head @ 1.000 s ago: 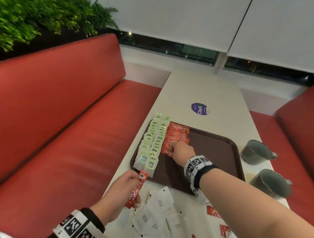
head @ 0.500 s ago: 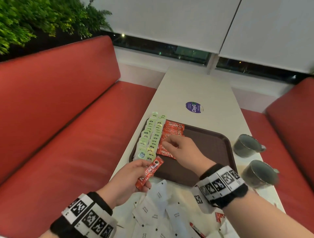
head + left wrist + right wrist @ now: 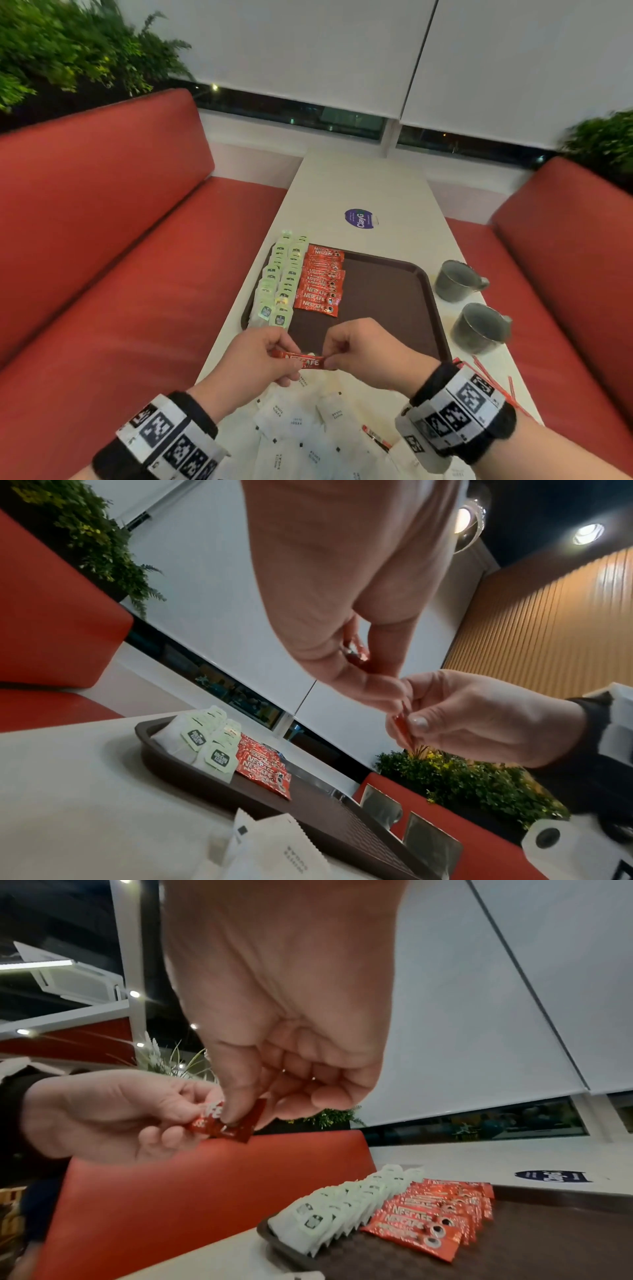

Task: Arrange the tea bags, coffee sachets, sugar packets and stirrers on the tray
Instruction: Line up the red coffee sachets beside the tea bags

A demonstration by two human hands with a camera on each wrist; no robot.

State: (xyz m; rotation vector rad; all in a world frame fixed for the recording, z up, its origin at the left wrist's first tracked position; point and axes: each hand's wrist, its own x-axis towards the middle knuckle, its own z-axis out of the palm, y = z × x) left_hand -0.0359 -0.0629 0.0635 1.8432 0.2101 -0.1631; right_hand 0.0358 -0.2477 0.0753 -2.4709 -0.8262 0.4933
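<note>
Both hands hold one red coffee sachet [image 3: 305,362] level above the near edge of the brown tray [image 3: 387,298]. My left hand [image 3: 274,356] pinches its left end, my right hand [image 3: 337,356] pinches its right end; the sachet [image 3: 226,1122] shows between both thumbs in the right wrist view. On the tray, two rows of green-tagged tea bags [image 3: 279,284] run along the left side, with a row of overlapping red coffee sachets [image 3: 320,281] beside them. White sugar packets [image 3: 301,431] lie loose on the table near me. Thin red stirrers [image 3: 486,377] lie to the right of my right wrist.
Two grey metal mugs [image 3: 457,281] [image 3: 479,327] stand right of the tray. A purple sticker [image 3: 359,218] marks the white table [image 3: 363,185] beyond it. Red benches [image 3: 102,240] flank the table. The tray's right half is bare. Another red sachet [image 3: 376,438] lies among the sugar packets.
My right hand left the sachet row on the tray and came back to take the free end of the sachet in my left hand, which turned it level.
</note>
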